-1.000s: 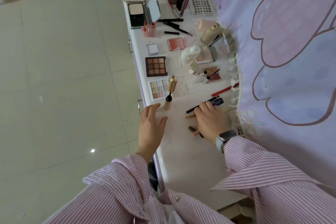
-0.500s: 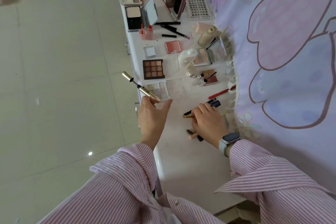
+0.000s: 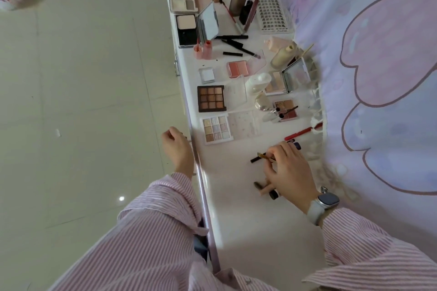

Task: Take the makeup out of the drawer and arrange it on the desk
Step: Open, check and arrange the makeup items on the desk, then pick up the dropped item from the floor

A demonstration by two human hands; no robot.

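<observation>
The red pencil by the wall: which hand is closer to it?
Right. The right hand works on the desk just below the red pencil; the left hand hangs off the desk's front edge, far across from it.

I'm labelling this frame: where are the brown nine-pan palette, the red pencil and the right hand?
brown nine-pan palette (image 3: 211, 98): head view, on its centre pan.
red pencil (image 3: 299, 134): head view, mid-shaft.
right hand (image 3: 291, 170): head view, back of the hand.

Glossy white desk (image 3: 238, 215); striped cloth sleeve (image 3: 151, 231); shiny tiled floor (image 3: 82, 101).
</observation>
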